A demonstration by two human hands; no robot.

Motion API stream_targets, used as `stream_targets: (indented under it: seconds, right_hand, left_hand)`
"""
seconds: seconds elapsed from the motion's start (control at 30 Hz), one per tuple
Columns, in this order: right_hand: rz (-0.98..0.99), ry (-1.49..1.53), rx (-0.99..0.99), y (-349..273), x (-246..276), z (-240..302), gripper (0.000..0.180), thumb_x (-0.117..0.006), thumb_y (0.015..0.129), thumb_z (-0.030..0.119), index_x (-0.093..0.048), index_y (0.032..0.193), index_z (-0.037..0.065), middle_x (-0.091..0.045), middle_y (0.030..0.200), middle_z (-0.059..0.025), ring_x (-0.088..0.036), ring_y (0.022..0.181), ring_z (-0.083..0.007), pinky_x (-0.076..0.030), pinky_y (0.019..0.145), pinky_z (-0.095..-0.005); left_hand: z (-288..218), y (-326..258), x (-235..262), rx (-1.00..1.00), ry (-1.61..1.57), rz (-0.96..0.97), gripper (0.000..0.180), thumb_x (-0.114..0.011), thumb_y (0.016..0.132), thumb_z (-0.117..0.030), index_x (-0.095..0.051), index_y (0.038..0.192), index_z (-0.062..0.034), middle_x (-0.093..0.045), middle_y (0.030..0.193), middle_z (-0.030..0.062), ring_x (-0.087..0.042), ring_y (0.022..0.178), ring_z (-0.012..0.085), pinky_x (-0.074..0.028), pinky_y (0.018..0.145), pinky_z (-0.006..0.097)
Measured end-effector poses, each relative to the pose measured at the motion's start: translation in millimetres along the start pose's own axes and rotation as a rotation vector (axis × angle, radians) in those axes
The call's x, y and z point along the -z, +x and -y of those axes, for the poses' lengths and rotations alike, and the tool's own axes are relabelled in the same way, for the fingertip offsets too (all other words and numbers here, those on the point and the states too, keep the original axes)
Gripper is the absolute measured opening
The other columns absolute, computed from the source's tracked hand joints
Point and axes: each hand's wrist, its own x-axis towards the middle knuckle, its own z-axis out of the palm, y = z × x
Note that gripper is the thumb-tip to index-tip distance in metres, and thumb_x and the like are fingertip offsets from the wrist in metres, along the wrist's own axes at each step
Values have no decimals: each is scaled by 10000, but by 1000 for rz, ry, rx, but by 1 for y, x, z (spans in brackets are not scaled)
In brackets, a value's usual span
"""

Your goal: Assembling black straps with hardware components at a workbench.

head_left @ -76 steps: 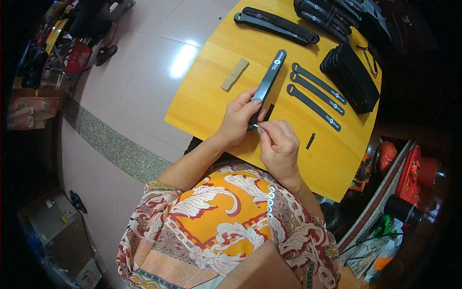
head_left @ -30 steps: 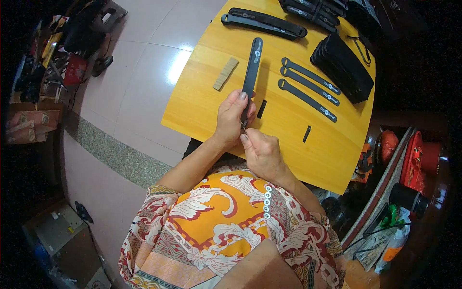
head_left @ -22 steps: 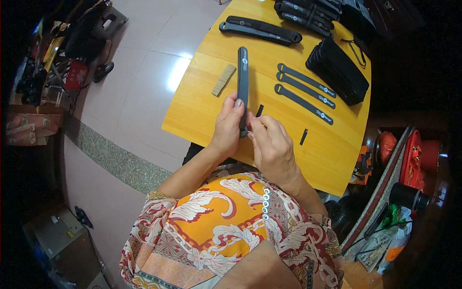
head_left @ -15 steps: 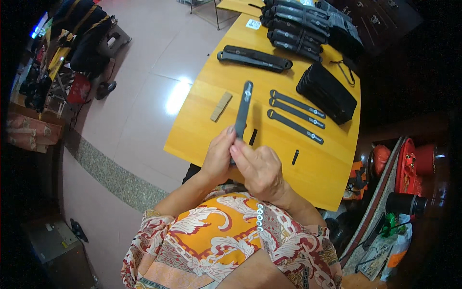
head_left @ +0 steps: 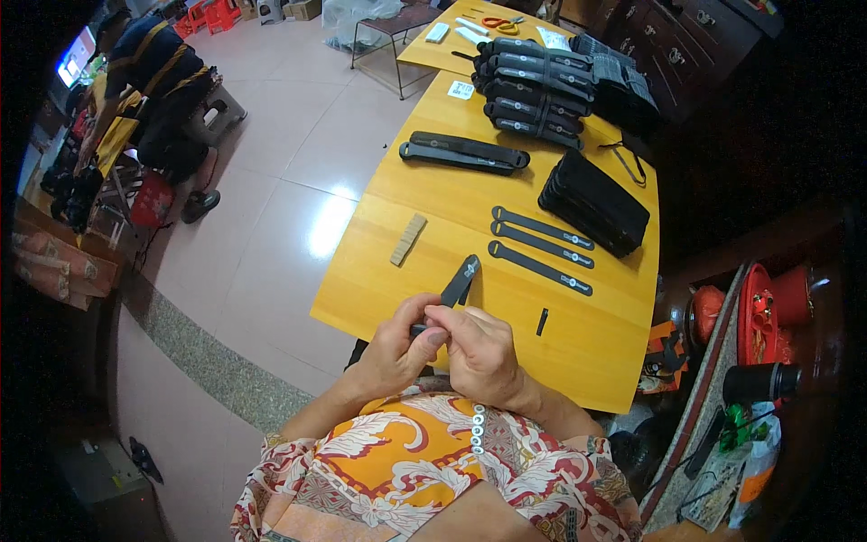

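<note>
Near the table's front edge, my left hand (head_left: pixel 397 341) and my right hand (head_left: pixel 483 354) meet, both closed on one dark grey strap (head_left: pixel 460 278). Its rounded, printed end sticks out beyond my fingers, tilted up to the right. Part of the strap shows between my left thumb and fingers; the rest is hidden in my grip. To the right of the hands lies a short black strip (head_left: pixel 542 322). Farther off, three loose straps (head_left: pixel 539 268) with slotted ends rest flat, side by side. A narrow beige segmented strip (head_left: pixel 408 240) lies to the left.
On the yellow table (head_left: pixel 361 289) are a strap bundle (head_left: pixel 463 154), a black stack (head_left: pixel 593 203) and tied strap bundles (head_left: pixel 537 90). Orange-handled scissors (head_left: pixel 502 24) lie at the far end. Another person (head_left: pixel 163 90) sits at the left. A red tray (head_left: pixel 757 312) stands at the right.
Both hands have come down slightly, and my right hand has closed in against the left. The strap's raised end has dropped lower and tilts more to the right. The view has shifted slightly.
</note>
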Motion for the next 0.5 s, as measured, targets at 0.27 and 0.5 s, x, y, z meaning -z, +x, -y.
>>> stream_targets:
  seconds: [0.27,0.5]
  right_hand:
    - [-77,169,-169,-3,-9,-3,188,-529,770,-99,-576,934,-21,-619,771,-141,-621,670,-249,-484,566,-301]
    - [-2,120,-112,2,-9,-3,270,-557,673,-115,-584,926,-25,-613,763,-138,-586,606,-228,-460,524,-297]
  left_hand:
    - [4,-3,-3,5,7,17,450,-461,896,-92,-241,1273,15,-514,968,165,-539,772,152,-459,668,265]
    - [3,-2,0,-32,-27,12,476,-412,863,-12,-204,1288,39,-495,922,113,-517,776,137,-444,705,259]
